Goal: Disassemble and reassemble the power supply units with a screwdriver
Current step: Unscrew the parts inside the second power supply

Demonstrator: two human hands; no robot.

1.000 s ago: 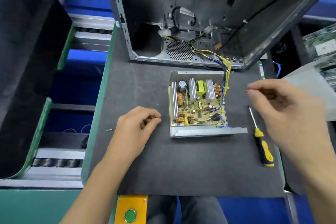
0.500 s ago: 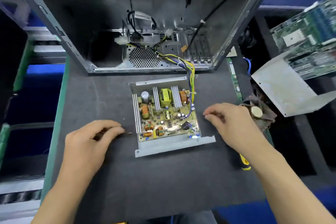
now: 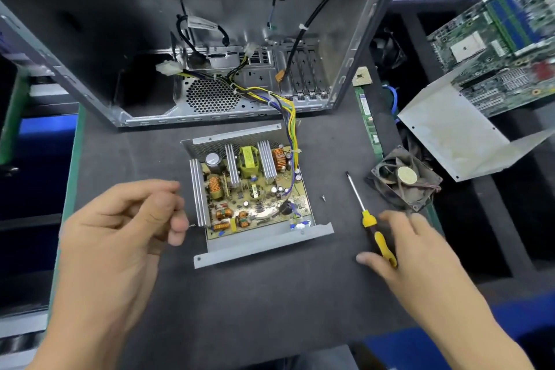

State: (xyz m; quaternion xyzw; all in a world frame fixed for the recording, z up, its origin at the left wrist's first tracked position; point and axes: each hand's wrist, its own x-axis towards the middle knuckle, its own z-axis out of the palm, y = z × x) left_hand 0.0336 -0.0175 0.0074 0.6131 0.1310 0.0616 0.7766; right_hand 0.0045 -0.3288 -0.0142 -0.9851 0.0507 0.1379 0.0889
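Observation:
The opened power supply unit lies mid-mat, its circuit board, coils and heat sinks exposed, and its wire bundle runs up into the computer case. My left hand hovers left of the unit with fingers curled, and a small screw shows at its fingertips. A yellow-handled screwdriver lies right of the unit. My right hand is spread over the handle, thumb on one side and fingers on the other, not closed round it. One loose screw rests between the unit and the screwdriver.
An open computer case stands at the back of the dark mat. A dusty fan, a bent metal cover, a memory stick and circuit boards lie right. Conveyor rollers run along the left.
My right hand drew back from beside the unit to the screwdriver handle, leaving a screw on the mat. The view shifted right. My left hand stayed curled by the unit.

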